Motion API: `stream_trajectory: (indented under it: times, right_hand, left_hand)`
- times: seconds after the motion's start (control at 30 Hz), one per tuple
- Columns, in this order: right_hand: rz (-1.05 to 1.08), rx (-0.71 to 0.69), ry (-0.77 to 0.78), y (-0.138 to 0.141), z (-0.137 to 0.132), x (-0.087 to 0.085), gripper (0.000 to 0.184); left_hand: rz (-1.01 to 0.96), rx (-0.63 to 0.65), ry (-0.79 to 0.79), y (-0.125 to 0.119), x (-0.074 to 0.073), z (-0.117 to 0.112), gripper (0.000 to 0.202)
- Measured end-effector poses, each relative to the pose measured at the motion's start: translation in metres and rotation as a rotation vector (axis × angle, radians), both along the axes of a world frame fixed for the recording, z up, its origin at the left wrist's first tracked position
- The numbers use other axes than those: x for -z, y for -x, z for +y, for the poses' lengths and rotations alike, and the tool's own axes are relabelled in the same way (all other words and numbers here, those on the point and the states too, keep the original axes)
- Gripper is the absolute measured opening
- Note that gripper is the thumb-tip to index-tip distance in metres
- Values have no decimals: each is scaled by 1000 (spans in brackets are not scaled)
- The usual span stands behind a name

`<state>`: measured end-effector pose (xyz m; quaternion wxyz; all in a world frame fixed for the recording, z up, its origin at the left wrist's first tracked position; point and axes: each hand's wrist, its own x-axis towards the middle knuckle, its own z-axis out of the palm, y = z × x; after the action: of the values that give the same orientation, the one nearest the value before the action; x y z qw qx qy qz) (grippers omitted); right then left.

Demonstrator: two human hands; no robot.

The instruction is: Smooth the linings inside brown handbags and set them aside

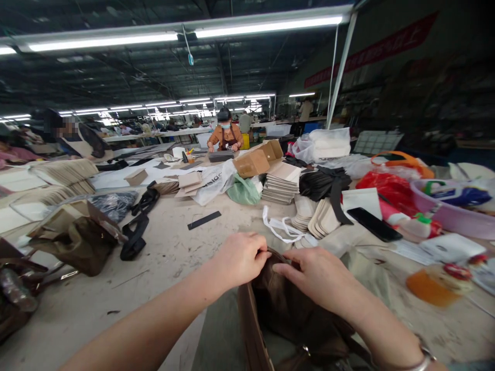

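Observation:
A brown bag (301, 314) stands with its mouth open at the table's near edge, its dark lining showing. My left hand (242, 257) pinches the far end of the bag's rim, fingers curled over it. Just to the right, my right hand (317, 270) grips the same rim between thumb and fingers. The two hands are a small gap apart. Parts of the rim are hidden under my fingers, and the bag's lower part runs out of view.
Left are another brown bag (83, 237) and black straps (134, 234). Ahead lie a black strip (204, 220), stacked beige panels (281, 181) and a cardboard box (257, 158). Right are a phone (374, 224), an orange-filled jar (436, 283) and a pink basin (456, 216). A co-worker (225, 135) sits opposite.

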<state>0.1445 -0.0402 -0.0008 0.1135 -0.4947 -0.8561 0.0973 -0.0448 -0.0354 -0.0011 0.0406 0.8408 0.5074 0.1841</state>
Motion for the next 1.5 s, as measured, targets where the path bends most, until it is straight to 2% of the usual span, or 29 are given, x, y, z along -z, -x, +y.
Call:
stream_trajectory:
  times: [0.13, 0.27, 0.4, 0.5, 0.57, 0.6, 0.67, 0.73, 0.83, 0.93, 1.0, 1.1, 1.2, 1.27, 1.37, 1.4, 1.5]
  right_hand:
    - [-93, 23, -67, 4, 8, 4, 34]
    - [-126, 43, -109, 7, 10, 4, 34]
    - [-122, 59, -125, 10, 5, -2, 32]
    - [-110, 74, -145, 13, -3, -9, 32]
    - [-109, 68, -172, 16, -10, -16, 31]
    - [-114, 65, -187, 18, -13, -20, 30]
    - [-130, 59, -215, 20, -21, -29, 30]
    - [-142, 53, -240, 21, -28, -39, 29]
    - [-146, 27, -279, 20, -39, -50, 27]
    - [-159, 7, -288, 19, -52, -47, 26]
    - [-166, 11, -269, 18, -59, -37, 26]
    - [-164, 59, -219, 19, -67, -14, 26]
    - [-153, 123, -193, 18, -68, 2, 28]
    - [-131, 135, -185, 16, -68, 6, 29]
    - [-22, 102, -191, 13, -68, 5, 18]
    - [22, 85, -200, 13, -69, 3, 19]
    - [101, 29, -241, 15, -71, -2, 38]
  left_hand:
    - [-35, -41, 66, 0, -3, -4, 10]
    - [-156, -93, 275, 5, -11, -19, 39]
    - [-441, -29, 407, 15, -13, -37, 42]
    - [-607, -14, 418, 22, -12, -46, 65]
    - [-523, -60, 404, 27, -12, -50, 74]
    - [-444, -68, 392, 30, -14, -51, 68]
    - [-309, -44, 368, 36, -21, -51, 42]
    - [-244, 14, 352, 43, -33, -49, 33]
    - [-207, 124, 375, 53, -57, -47, 37]
    - [-129, 257, 459, 59, -68, -45, 38]
    - [-73, 292, 524, 59, -62, -43, 36]
    - [-61, 246, 532, 54, -37, -41, 35]
    - [-215, 168, 537, 49, -13, -42, 36]
    - [-321, 132, 534, 48, -3, -44, 33]
    - [-338, 70, 442, 47, 2, -48, 22]
    - [-325, 44, 415, 46, 2, -49, 19]
    - [-292, -12, 374, 43, 0, -53, 15]
